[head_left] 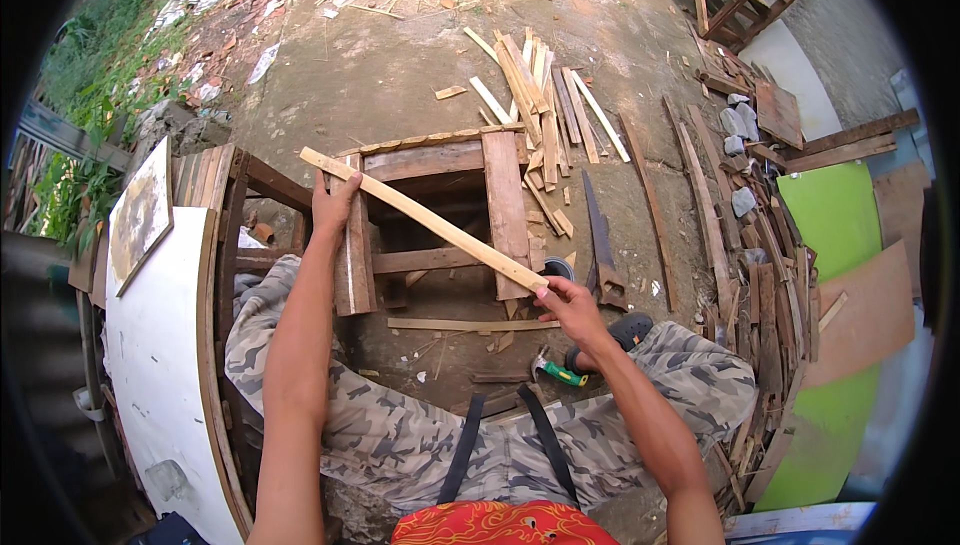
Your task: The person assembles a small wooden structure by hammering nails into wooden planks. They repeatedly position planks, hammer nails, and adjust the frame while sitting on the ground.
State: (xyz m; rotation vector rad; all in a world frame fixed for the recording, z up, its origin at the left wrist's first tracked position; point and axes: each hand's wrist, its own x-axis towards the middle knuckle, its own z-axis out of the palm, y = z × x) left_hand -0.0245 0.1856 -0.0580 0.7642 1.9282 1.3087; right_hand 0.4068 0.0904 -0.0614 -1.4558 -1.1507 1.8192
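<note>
A thin pale wooden slat runs diagonally from upper left to lower right above an unfinished wooden frame. My left hand grips the slat near its upper end, over a vertical board of the frame. My right hand holds the slat's lower end by the fingertips. I sit with camouflage-trousered knees spread to either side of the frame. A green-handled hammer lies on the ground by my right foot.
A hand saw lies on the dirt right of the frame. Loose slats are piled behind it. Scrap boards and green panels crowd the right. A white curved panel stands at my left.
</note>
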